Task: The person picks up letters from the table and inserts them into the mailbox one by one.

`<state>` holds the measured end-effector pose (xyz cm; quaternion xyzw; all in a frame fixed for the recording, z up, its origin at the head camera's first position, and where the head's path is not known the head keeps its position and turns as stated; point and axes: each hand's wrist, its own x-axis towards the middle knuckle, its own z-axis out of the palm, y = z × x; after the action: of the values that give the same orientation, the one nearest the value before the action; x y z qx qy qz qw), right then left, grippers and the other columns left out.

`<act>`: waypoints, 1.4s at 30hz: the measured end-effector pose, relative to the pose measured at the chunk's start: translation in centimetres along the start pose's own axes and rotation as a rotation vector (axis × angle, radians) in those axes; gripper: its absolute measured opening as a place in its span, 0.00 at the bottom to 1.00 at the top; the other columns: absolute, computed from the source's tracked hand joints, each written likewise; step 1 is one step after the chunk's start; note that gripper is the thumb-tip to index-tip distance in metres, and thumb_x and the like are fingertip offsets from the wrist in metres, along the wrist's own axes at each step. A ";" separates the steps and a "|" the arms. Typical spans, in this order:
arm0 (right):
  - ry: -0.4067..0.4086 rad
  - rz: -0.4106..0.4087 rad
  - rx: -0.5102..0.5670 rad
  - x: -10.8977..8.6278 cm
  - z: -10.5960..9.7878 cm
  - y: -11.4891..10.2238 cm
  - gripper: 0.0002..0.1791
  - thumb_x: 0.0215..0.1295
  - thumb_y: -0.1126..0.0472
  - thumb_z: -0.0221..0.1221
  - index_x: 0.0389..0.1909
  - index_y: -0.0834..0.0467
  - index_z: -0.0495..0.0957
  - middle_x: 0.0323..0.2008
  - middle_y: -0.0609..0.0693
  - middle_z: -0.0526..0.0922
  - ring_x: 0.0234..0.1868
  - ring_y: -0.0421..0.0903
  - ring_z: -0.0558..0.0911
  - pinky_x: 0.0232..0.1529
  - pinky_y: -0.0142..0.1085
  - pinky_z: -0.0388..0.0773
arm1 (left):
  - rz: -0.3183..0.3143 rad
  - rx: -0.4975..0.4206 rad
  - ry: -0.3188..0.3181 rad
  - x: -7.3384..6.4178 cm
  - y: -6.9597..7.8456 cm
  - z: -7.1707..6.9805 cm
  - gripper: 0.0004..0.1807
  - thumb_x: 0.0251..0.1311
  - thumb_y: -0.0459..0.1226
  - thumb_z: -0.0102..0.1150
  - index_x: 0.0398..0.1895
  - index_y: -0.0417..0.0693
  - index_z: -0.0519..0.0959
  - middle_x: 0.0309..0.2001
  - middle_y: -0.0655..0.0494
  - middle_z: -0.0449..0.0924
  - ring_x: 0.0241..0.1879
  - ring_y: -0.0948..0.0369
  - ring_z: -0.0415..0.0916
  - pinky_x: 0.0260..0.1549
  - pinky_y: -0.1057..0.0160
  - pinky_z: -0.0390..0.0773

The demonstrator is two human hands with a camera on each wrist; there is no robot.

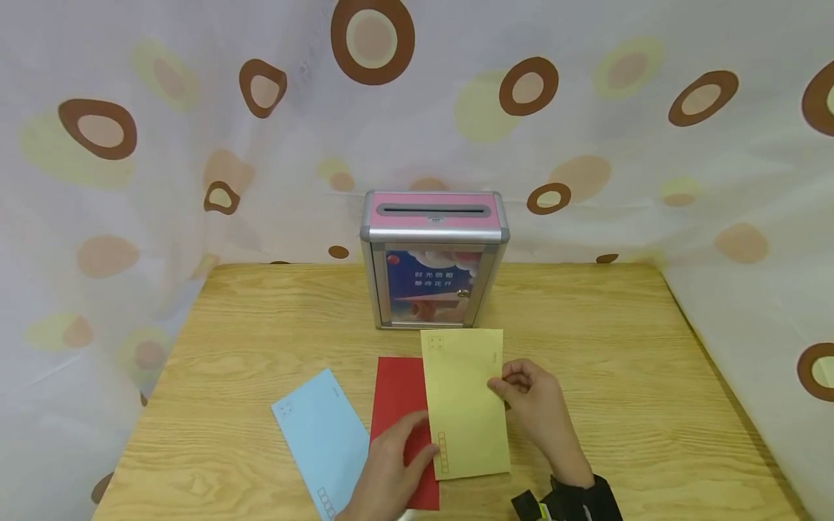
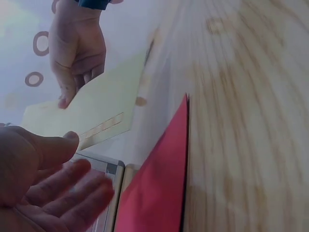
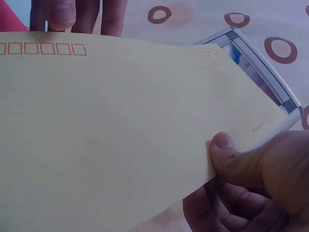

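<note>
Behind and beside the worktop (image 1: 625, 376), we note a white covering (image 1: 293, 145) printed with brown rings. Toward the back of this one worktop stands one upright box (image 1: 430, 268), pink on top; the wrist views give us only parts of it.

We count three envelopes. The yellow envelope (image 1: 465, 405) is raised in front of the box and overlaps the red envelope (image 1: 399, 387) in the head view; the left wrist view shows it clear of the worktop. The red envelope lies flat, with the blue envelope (image 1: 326, 434) slanted to its left, its face visible to us only from the head.

We record two hands. The right hand (image 1: 537, 405) pinches the yellow envelope's right edge, thumb on the face. The left hand (image 1: 394, 463) is at the opposite edge, fingers loose; the left wrist view reveals a gap between thumb and fingers. Whether it touches the paper, we cannot tell.

We find one slot (image 1: 433, 210) and one lock (image 1: 463, 294), both in the head view only.
</note>
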<state>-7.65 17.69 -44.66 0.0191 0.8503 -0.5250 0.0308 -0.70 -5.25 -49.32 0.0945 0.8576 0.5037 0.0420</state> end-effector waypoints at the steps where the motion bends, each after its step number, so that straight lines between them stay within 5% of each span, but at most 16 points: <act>1: 0.002 -0.005 0.017 0.0 -0.1 -0.1 0.11 0.61 0.62 0.66 0.38 0.63 0.76 0.31 0.56 0.82 0.29 0.45 0.80 0.27 0.31 0.78 | 0.007 -0.058 0.007 0.0 0.1 0.0 0.25 0.62 0.38 0.64 0.63 0.54 0.71 0.53 0.58 0.80 0.53 0.61 0.76 0.51 0.57 0.80; 4: 0.002 -0.017 0.060 0.0 -0.2 -0.4 0.11 0.62 0.62 0.65 0.38 0.64 0.75 0.31 0.56 0.83 0.28 0.46 0.81 0.29 0.34 0.81 | -0.017 -0.229 0.006 -0.1 0.3 0.2 0.27 0.60 0.34 0.65 0.63 0.53 0.70 0.44 0.56 0.82 0.42 0.63 0.81 0.42 0.65 0.83; 7: -0.007 -0.008 0.110 0.0 -0.3 -0.6 0.11 0.62 0.62 0.65 0.39 0.64 0.75 0.32 0.57 0.83 0.29 0.46 0.81 0.31 0.37 0.83 | -0.111 -0.367 -0.005 -0.3 0.5 0.4 0.30 0.59 0.33 0.66 0.64 0.51 0.69 0.40 0.55 0.82 0.37 0.63 0.80 0.38 0.67 0.82; 10: -0.021 0.009 0.171 -0.2 -0.3 -0.8 0.12 0.62 0.62 0.65 0.39 0.66 0.75 0.32 0.58 0.83 0.31 0.45 0.82 0.33 0.36 0.83 | -0.184 -0.440 -0.021 -0.4 0.7 0.6 0.30 0.57 0.31 0.67 0.63 0.52 0.70 0.40 0.55 0.83 0.35 0.61 0.80 0.37 0.67 0.82; 14: -0.040 0.012 0.231 -0.2 -0.3 -0.9 0.13 0.62 0.63 0.65 0.39 0.68 0.74 0.33 0.59 0.82 0.32 0.46 0.83 0.33 0.34 0.83 | -0.201 -0.478 -0.039 -0.5 0.8 0.7 0.27 0.55 0.27 0.66 0.58 0.54 0.73 0.40 0.54 0.85 0.34 0.57 0.82 0.37 0.67 0.83; 28: -0.056 -0.159 0.066 1.3 -1.1 -2.2 0.15 0.63 0.56 0.65 0.46 0.61 0.79 0.33 0.55 0.86 0.32 0.45 0.84 0.32 0.33 0.81 | -0.200 -0.386 -0.040 -0.7 0.3 0.1 0.25 0.55 0.27 0.66 0.55 0.53 0.74 0.37 0.59 0.84 0.28 0.62 0.78 0.30 0.69 0.80; 42: -0.054 -0.364 -0.108 2.7 -3.2 -6.9 0.09 0.65 0.59 0.63 0.45 0.52 0.82 0.29 0.45 0.86 0.25 0.43 0.79 0.24 0.34 0.73 | 0.020 -0.175 0.061 -0.2 -0.7 -0.6 0.18 0.57 0.25 0.63 0.50 0.47 0.77 0.36 0.55 0.84 0.34 0.65 0.81 0.33 0.67 0.83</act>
<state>-10.85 17.48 -37.30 -0.1508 0.8655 -0.4759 -0.0407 -0.68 -6.17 -49.68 0.0835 0.8103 0.5797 0.0191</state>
